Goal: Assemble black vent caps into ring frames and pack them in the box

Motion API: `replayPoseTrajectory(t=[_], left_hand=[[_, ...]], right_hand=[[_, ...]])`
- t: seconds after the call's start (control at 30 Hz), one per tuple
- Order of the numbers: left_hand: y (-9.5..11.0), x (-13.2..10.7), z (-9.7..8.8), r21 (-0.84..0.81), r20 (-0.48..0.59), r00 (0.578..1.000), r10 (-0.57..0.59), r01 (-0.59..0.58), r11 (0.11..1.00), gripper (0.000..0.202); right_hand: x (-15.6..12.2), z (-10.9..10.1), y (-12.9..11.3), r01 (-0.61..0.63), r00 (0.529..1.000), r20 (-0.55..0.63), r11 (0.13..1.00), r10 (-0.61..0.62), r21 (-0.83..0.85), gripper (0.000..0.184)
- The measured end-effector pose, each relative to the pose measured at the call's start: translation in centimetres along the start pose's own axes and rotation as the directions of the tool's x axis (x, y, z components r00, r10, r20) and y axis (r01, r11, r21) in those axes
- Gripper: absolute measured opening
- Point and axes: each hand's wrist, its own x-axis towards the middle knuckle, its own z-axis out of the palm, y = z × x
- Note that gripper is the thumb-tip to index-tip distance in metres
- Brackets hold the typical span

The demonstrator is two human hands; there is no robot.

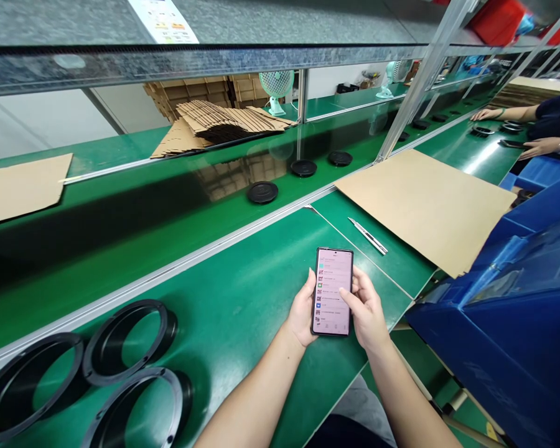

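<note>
A smartphone (329,305) with a lit, pinkish list on its screen is held upright over the green table (242,286). My left hand (302,311) grips its left edge, fingers wrapped behind it. Around the right edge is my right hand (368,308), its thumb lying on the screen and its other fingers at the phone's side and back. Beyond the phone lies a utility knife (368,236) on the table. Black plastic rings (129,374) stand at the lower left, well apart from both hands.
A cardboard sheet (429,208) lies right of the knife. Blue bins (490,323) stand at the right. Black round parts (262,192) sit on the green conveyor (177,230) behind a metal rail. Another person's hands (539,148) are at the far right. An overhead shelf (261,25) crosses the top.
</note>
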Motion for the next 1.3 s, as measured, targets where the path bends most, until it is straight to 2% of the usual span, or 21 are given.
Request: replayPoseTrajectory(t=[0.33,0.6,0.93,1.3], left_hand=[[0.11,0.04,0.24,-0.008,-0.02,1.0,-0.007,0.006,1.0,0.069],[0.07,0.03,0.17,-0.015,0.017,1.0,-0.007,0.008,1.0,0.069],[0.07,0.16,-0.02,-0.029,0.009,1.0,0.01,-0.01,1.0,0.069],[0.2,0.01,0.65,-0.025,0.015,1.0,0.006,-0.005,1.0,0.071]], right_hand=[[-0.18,-0.09,-0.08,-0.019,1.0,0.003,1.0,0.019,0.005,0.051],[-0.13,-0.23,0.05,-0.012,1.0,0.004,1.0,0.012,-0.012,0.053],[0.07,-0.28,0.21,-0.002,1.0,0.002,1.0,0.002,-0.018,0.051],[-0.25,-0.54,-0.37,-0.038,0.999,0.035,0.999,0.038,0.002,0.05]])
